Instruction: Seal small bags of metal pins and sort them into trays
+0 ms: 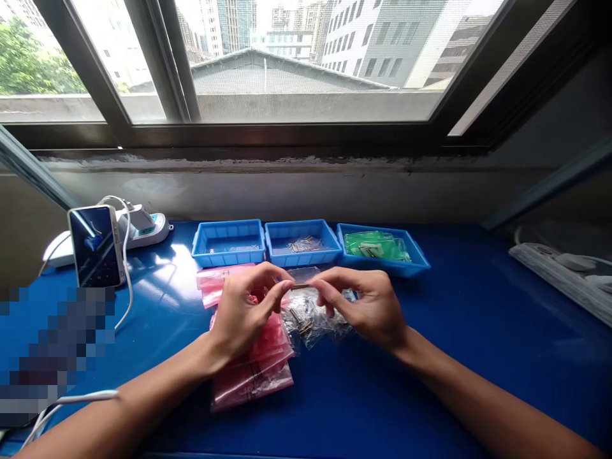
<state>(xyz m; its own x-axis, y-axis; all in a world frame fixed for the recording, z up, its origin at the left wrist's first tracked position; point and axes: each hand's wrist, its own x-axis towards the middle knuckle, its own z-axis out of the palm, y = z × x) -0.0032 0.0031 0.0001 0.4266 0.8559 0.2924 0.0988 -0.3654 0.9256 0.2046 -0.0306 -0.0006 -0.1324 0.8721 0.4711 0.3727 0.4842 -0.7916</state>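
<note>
Between my left hand (246,309) and my right hand (366,306), a small brass-coloured metal pin (299,287) is pinched at its two ends by the fingertips of both hands. Just below the fingers lies a clear plastic bag (306,322) holding several similar pins. A stack of pink plastic bags (253,376) lies under and in front of my left hand, and its far part is partly hidden by that hand.
Three blue plastic trays stand in a row at the back: one (228,243) with a few small items, one (303,242) with metal pins, and one (382,250) with green bags. A white phone (94,247) with a cable stands left on the blue tabletop (157,408).
</note>
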